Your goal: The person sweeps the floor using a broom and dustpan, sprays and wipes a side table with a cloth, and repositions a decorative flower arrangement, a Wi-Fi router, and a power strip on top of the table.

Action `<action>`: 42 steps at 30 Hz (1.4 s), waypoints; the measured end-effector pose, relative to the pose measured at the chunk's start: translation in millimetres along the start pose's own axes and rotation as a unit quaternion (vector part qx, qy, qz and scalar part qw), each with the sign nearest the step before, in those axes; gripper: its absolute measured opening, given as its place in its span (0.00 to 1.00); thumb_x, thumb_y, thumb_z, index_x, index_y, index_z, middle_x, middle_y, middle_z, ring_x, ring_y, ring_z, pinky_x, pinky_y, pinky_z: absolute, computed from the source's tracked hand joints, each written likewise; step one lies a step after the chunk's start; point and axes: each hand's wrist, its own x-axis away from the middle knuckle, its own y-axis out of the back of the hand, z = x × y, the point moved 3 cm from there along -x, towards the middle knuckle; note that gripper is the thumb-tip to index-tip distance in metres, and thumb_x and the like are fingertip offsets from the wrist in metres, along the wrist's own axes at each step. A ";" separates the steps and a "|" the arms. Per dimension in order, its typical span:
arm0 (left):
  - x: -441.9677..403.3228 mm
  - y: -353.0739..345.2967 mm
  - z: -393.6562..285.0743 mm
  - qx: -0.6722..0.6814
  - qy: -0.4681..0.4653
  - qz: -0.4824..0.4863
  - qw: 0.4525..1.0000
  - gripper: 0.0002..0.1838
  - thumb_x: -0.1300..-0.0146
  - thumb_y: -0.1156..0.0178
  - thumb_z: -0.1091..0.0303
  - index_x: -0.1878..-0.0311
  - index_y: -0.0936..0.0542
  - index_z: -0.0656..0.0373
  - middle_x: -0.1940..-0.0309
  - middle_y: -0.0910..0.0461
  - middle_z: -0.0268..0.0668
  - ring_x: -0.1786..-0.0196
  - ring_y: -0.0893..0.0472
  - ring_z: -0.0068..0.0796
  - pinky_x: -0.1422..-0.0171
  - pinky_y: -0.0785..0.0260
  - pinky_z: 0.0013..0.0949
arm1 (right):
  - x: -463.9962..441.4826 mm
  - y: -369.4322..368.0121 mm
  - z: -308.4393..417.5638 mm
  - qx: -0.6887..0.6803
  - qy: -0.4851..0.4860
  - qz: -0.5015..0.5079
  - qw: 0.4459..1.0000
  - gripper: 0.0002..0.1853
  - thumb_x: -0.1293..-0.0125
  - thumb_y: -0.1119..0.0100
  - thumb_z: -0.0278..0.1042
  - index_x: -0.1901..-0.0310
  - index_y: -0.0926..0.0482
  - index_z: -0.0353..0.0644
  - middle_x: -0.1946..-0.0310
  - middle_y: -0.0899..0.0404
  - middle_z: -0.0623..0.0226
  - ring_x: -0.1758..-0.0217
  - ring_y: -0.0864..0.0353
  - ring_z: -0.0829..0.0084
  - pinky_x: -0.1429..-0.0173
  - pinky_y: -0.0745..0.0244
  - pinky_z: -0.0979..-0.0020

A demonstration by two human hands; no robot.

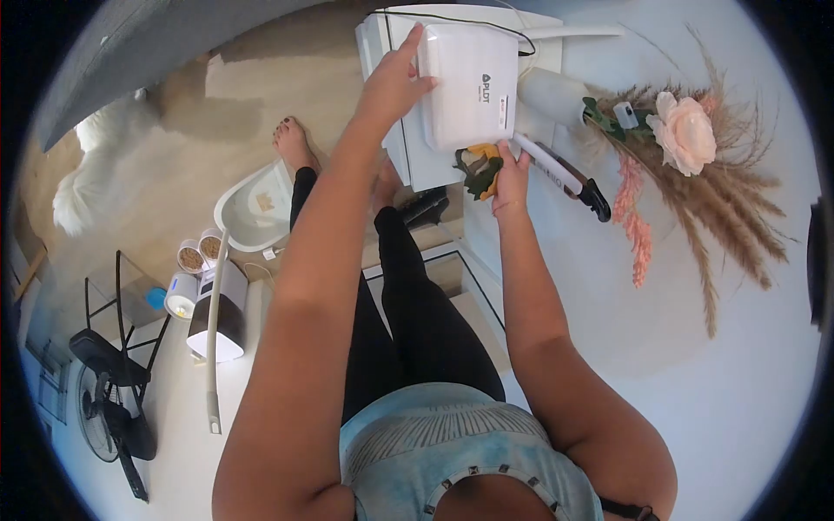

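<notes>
A white PLDT router box [469,91] is at the top of the white cabinet [423,165], its printed face toward me. My left hand [395,85] is at its left edge, thumb against the face and index finger stretched along the side; the other fingers are partly hidden. Close to the box's lower right corner, my right hand [511,178] grips a bunched green and yellow cloth [480,171]. A dark cable [460,17] runs across the top of the box.
Right of the cabinet, a white vase [553,97] holds a pink flower [682,133] and dried grasses. A black-handled object [594,198] lies by my right hand. On the floor are a white basin [254,207], pet bowls [190,256] and a fan [97,412]. A white furry animal [82,187] is at left.
</notes>
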 end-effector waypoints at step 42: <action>145.9 212.2 -6.5 0.712 0.040 -0.126 0.690 0.21 0.40 0.49 0.56 0.46 0.33 0.56 0.50 0.33 0.37 0.49 0.32 0.28 0.50 0.34 0.32 | 206.1 -266.6 109.0 0.218 0.282 0.491 0.795 0.17 0.42 0.46 0.33 0.51 0.32 0.41 0.52 0.35 0.61 0.50 0.32 0.68 0.45 0.37 0.70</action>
